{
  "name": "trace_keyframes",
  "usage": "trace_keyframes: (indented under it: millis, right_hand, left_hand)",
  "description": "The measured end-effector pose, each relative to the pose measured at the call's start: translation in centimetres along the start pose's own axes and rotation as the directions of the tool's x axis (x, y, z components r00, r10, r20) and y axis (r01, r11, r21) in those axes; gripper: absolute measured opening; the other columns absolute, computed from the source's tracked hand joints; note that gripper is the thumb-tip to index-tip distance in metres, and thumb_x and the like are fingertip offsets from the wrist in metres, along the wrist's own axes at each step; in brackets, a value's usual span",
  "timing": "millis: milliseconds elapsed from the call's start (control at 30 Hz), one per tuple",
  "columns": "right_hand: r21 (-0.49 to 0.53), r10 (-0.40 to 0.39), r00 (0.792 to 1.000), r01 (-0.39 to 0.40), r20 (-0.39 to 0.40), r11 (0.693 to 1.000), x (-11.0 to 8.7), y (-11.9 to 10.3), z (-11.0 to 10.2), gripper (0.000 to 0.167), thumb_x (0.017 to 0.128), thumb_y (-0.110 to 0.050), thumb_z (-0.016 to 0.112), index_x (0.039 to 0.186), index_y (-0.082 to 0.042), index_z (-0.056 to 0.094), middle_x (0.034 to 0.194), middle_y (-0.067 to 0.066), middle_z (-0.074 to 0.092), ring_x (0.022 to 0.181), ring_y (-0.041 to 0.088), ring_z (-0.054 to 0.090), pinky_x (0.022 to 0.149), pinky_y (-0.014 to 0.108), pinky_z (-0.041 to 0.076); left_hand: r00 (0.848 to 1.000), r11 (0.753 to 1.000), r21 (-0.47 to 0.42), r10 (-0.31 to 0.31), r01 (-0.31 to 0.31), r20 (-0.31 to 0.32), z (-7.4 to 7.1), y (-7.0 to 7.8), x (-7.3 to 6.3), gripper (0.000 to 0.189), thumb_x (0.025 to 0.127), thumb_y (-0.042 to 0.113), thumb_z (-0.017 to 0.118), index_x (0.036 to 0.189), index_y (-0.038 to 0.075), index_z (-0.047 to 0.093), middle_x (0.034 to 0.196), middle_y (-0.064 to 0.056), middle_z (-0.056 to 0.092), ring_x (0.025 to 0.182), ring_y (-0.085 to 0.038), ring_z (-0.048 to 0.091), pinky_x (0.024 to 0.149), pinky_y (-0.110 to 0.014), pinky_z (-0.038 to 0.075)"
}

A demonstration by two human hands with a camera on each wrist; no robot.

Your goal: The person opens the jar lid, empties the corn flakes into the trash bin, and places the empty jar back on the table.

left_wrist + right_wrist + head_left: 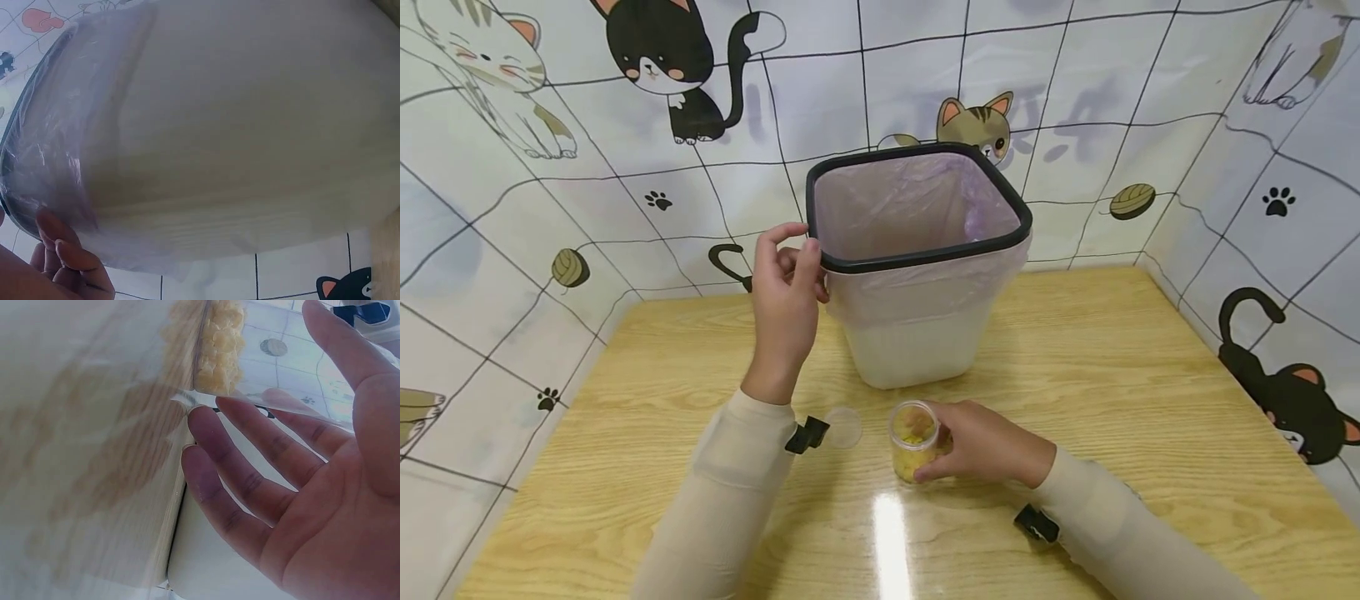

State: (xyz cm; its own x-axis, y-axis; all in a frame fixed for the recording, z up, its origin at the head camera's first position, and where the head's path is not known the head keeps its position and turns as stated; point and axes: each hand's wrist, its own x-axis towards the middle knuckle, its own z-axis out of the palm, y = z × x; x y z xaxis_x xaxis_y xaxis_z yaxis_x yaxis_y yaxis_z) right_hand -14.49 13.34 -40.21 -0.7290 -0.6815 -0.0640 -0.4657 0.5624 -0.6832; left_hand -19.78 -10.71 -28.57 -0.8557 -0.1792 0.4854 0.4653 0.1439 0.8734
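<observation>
A pale trash bin point(910, 342) with a black rim point(925, 260) and a thin purplish liner bag point(887, 208) stands upright on the table. My left hand point(786, 292) is at the rim's left corner, its thumb and bent fingers holding there. In the left wrist view, its fingertips point(50, 228) lie against the liner just under the rim. My right hand point(988, 442) grips a small clear jar point(904, 461) from the right, thumb near and fingers behind. Yellow pieces point(220, 350) fill the jar's lower part, and its top is uncovered.
A clear round lid point(844, 427) lies flat on the wood-grain table point(1112, 375), left of the jar. Cat-patterned walls point(820, 92) close in the table at the back and both sides. The bin stands near the back wall.
</observation>
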Motion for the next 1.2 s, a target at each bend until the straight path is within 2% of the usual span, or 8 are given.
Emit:
trace_keyframes:
  millis: [167,367,600,833,1200]
  right_hand:
    - [-0.015,-0.009,1.000,0.009,-0.006,1.000,0.0,0.1,0.1,0.056,0.075,-0.043,0.086,0.120,-0.020,0.061,0.089,-0.008,0.067,0.075,0.010,0.060,0.069,0.023,0.047]
    - [-0.034,-0.009,1.000,0.009,0.001,0.999,0.1,0.2,0.2,0.056,0.076,-0.046,0.084,0.120,-0.021,0.060,0.088,-0.008,0.066,0.076,0.010,0.060,0.070,0.024,0.047]
    - [-0.031,0.017,1.000,-0.016,0.011,0.999,0.1,0.1,0.2,0.057,0.076,-0.047,0.084,0.121,-0.022,0.059,0.089,-0.008,0.066,0.077,0.010,0.060,0.070,0.025,0.047]
    - [-0.037,0.023,1.000,-0.023,0.007,0.999,0.1,-0.1,0.2,0.056,0.077,-0.046,0.084,0.122,-0.025,0.058,0.089,-0.008,0.066,0.075,0.010,0.060,0.070,0.024,0.047]
    - [-0.039,0.023,1.000,-0.024,-0.005,0.999,0.1,-0.1,0.2,0.055,0.076,-0.047,0.084,0.120,-0.025,0.060,0.087,-0.010,0.064,0.075,0.010,0.059,0.070,0.024,0.047]
  left_hand:
    - [0.999,0.998,-0.051,-0.023,0.022,-0.024,0.6,0.4,0.2,0.028,0.098,0.019,0.056,0.124,0.009,0.053,0.068,0.003,0.052,0.054,-0.013,0.046,0.052,-0.024,0.042]
    - [0.998,0.999,-0.023,-0.028,0.027,-0.050,0.5,0.9,0.1,0.023,0.098,0.016,0.057,0.118,0.004,0.059,0.070,0.002,0.056,0.059,-0.014,0.054,0.060,-0.024,0.052]
    - [0.997,0.998,-0.030,-0.051,0.049,-0.058,0.5,1.1,0.1,0.020,0.096,0.016,0.060,0.114,0.007,0.063,0.069,0.003,0.058,0.059,-0.014,0.057,0.060,-0.024,0.051]
    - [0.994,0.995,-0.054,-0.091,0.088,-0.059,0.2,1.3,-0.1,0.023,0.095,0.016,0.061,0.118,0.012,0.064,0.068,0.003,0.060,0.060,-0.015,0.057,0.063,-0.025,0.054]
    - [0.986,0.972,-0.186,-0.156,0.142,-0.060,-0.4,2.1,-0.9,0.020,0.094,0.009,0.059,0.114,0.011,0.065,0.063,0.005,0.051,0.056,-0.012,0.044,0.056,-0.021,0.040]
